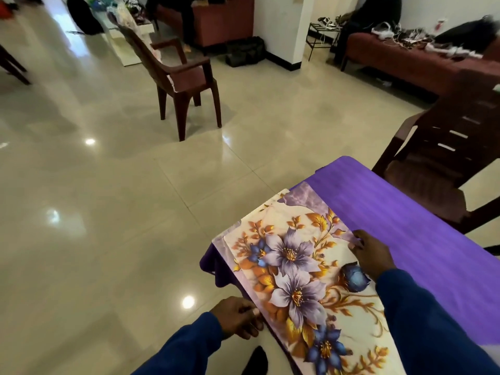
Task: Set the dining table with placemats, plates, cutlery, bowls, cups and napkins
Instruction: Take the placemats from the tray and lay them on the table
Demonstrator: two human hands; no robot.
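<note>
A stack of floral placemats [295, 266], cream with purple and blue flowers and orange leaves, lies at the near left corner of the table, which is covered by a purple cloth [422, 228]. The stack's left edge overhangs the table edge. My left hand [238, 318] pinches the placemats' near left edge, thumb on top. My right hand [372, 253] rests on the right edge of the top placemat, fingertips curled at the border where mat meets cloth. Both arms wear blue sleeves.
A dark brown plastic chair [443, 158] stands at the table's far right side. Another brown chair [184, 79] stands on the glossy tiled floor [108, 198] further back. A maroon bench [422, 60] with clutter lines the back right wall.
</note>
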